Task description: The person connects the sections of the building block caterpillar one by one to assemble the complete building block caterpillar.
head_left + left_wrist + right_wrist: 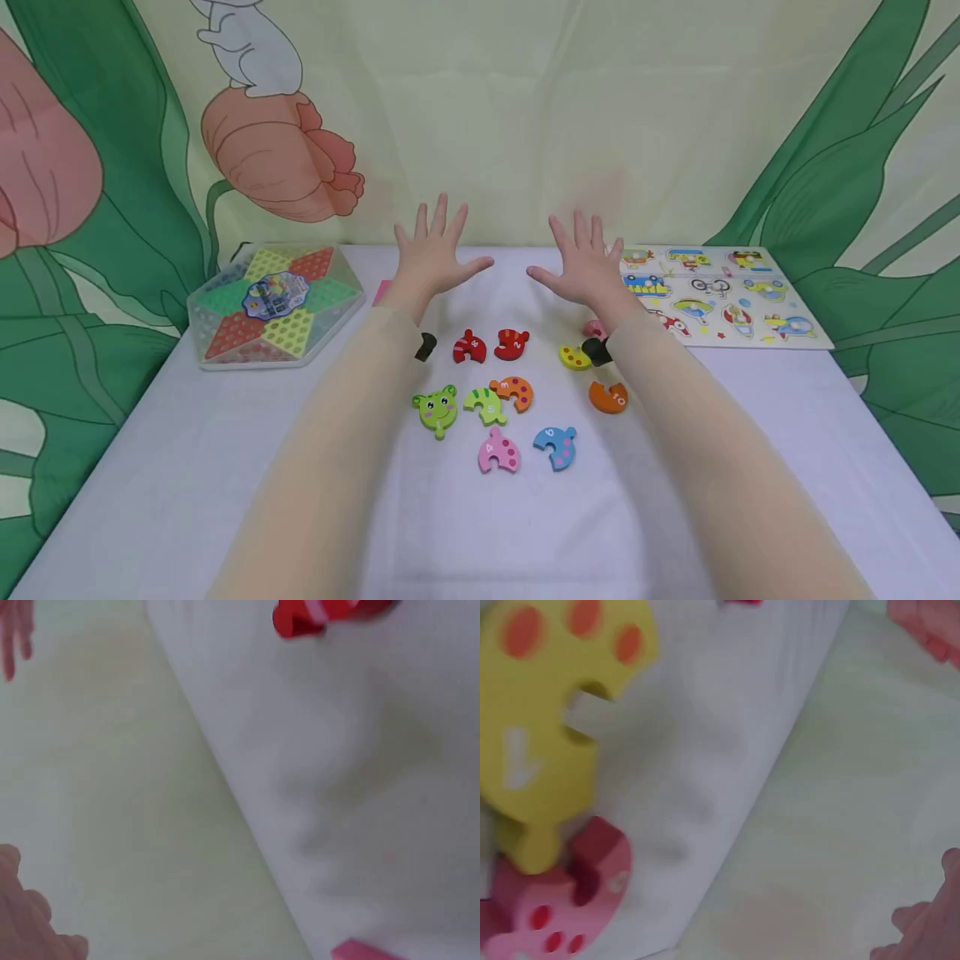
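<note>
Both arms reach forward over a white table. My left hand point(431, 262) is raised near the back edge with fingers spread, holding nothing. Opposite it, my right hand point(587, 268) is likewise spread and bare. Below them lie numbered wooden puzzle pieces: a green smiling head point(437, 410), a light green piece point(486, 406), an orange dotted piece point(514, 392), two red pieces point(469, 347), a pink piece point(498, 452) and a blue piece point(557, 447). Beside the right wrist are a yellow piece point(536, 712), a pink dotted piece point(562, 907) and an orange piece marked 10 point(608, 397).
A hexagonal game box point(276, 304) with a coloured star stands at the back left. A white vehicle puzzle board point(720, 304) lies at the back right. Something pink point(383, 290) shows partly behind the left forearm. A printed curtain point(495, 125) hangs behind the table.
</note>
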### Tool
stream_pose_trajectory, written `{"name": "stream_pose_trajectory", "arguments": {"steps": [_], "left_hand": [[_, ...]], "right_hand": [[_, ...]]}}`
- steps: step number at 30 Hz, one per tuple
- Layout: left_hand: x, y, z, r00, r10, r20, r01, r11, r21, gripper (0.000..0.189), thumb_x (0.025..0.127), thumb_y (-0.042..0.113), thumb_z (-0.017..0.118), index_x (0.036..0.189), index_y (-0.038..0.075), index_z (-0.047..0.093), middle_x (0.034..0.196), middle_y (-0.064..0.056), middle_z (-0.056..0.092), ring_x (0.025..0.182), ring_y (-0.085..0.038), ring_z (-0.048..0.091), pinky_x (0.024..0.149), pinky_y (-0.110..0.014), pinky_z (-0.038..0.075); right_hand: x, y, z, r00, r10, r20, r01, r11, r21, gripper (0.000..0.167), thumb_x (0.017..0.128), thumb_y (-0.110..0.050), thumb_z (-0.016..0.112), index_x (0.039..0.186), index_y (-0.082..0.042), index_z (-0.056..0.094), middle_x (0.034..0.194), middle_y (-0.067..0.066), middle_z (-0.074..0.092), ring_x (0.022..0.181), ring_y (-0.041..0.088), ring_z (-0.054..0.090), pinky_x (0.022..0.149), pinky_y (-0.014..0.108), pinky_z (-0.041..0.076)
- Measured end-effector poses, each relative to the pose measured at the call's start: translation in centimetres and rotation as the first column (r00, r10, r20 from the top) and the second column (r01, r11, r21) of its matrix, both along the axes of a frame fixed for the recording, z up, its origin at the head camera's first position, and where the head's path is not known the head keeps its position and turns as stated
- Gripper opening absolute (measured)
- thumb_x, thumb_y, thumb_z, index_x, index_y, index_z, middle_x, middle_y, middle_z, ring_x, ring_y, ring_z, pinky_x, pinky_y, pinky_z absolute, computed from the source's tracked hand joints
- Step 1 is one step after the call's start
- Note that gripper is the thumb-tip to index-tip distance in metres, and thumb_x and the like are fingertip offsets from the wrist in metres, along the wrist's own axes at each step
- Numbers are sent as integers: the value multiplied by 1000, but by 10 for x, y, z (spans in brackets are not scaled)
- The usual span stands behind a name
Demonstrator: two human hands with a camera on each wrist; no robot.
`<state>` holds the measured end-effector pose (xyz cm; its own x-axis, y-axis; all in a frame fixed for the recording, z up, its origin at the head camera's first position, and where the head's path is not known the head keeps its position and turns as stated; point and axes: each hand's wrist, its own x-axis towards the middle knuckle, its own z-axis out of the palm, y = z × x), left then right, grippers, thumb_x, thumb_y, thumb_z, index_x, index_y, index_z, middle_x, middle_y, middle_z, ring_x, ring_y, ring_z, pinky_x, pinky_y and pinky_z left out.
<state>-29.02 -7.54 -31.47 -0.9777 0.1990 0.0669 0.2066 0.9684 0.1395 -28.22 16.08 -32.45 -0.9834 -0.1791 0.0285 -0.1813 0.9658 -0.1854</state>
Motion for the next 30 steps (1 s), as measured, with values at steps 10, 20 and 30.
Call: {"name": "stream_pose_trajectory", "arguments": {"steps": [10,20,30], "left_hand": [[71,-26,-23,970,-215,115,178,946,270,84,80,60,49,146,31,6,154,1,-11,141,-32,-3,105,-67,4],[117,-59,-45,910,-310,274,189,901,391,81,82,45,58,146,28,12,155,0,-1,142,-30,4,103,-68,4],[128,-60,-64,795,-318,517,154,930,334,87,74,37,69,145,29,20,155,-1,5,141,-33,-2,106,-64,-1]], "right_hand": [[72,33,-26,993,110,52,-103,987,-120,92,79,-60,52,147,-24,1,154,12,3,139,40,-1,100,72,4],[112,53,-40,967,178,183,-107,932,-345,93,81,-35,64,147,-27,-1,154,9,5,139,35,11,100,67,19],[119,55,-47,941,268,207,-143,868,-476,89,83,-34,63,146,-32,0,151,11,19,134,35,26,102,64,22]]}}
